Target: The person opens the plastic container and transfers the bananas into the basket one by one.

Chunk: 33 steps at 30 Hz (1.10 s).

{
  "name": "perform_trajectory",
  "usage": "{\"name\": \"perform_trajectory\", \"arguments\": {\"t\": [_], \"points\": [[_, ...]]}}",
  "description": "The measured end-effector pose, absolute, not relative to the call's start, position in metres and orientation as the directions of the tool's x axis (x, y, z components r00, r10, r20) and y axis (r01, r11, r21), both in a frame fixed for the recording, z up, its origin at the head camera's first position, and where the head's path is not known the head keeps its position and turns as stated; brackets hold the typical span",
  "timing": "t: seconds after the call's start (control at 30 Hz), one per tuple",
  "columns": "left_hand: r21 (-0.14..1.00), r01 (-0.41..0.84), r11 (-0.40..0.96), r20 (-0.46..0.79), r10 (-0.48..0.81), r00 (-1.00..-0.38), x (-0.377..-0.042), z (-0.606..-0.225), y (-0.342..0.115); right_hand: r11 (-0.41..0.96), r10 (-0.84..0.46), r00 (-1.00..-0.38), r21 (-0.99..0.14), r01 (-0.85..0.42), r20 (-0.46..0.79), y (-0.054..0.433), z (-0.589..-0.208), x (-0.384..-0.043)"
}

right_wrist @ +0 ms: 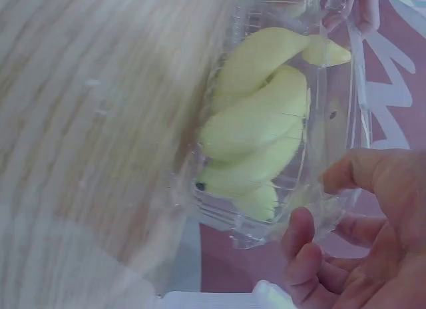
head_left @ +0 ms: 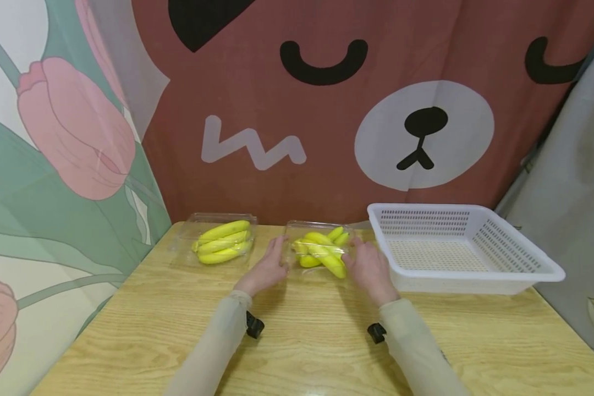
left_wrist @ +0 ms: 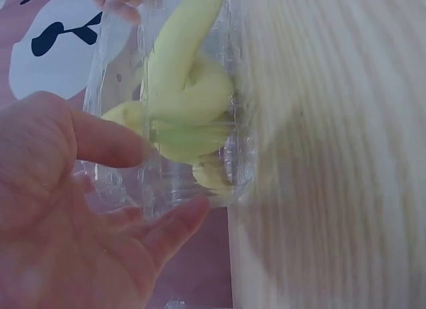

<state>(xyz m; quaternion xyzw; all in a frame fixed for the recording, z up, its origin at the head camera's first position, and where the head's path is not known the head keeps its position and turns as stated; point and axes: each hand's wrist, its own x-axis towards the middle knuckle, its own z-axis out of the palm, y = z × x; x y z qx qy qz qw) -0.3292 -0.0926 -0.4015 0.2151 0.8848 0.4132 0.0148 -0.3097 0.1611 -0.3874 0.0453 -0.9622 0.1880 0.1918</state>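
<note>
A clear plastic clamshell box with several yellow bananas inside stands on the table between both hands. The left hand grips its left end. In the left wrist view the thumb lies on the lid's edge and the fingers are at the box's end. At the opposite end the right hand pinches a corner, its thumb on the rim and its fingers bent beside the wall. Inside, the bananas lie crossed over one another. The lid looks lowered over them; whether it is latched cannot be seen.
Left of the hands, a second clear box with several bananas sits near the back edge. A white perforated basket stands close beside the right hand. A printed curtain hangs behind the wooden table.
</note>
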Motion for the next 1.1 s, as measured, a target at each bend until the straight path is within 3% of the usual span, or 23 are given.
{"name": "perform_trajectory", "arguments": {"t": [0.63, 0.8, 1.1], "points": [[0.764, 0.398, 0.508, 0.211, 0.385, -0.898, -0.331, -0.396, -0.098, 0.89, 0.044, -0.917, -0.434, -0.144, 0.396, 0.162, -0.364, -0.303], [0.827, 0.306, 0.472, 0.16, 0.323, -0.933, -0.334, -0.397, -0.1, 0.872, 0.097, -0.928, -0.48, -0.096, 0.36, 0.164, -0.359, -0.301], [0.743, 0.295, 0.601, 0.056, 0.383, -0.922, -0.331, -0.398, -0.105, 0.839, 0.134, -0.917, -0.536, -0.097, 0.376, 0.164, -0.354, -0.3]]}}
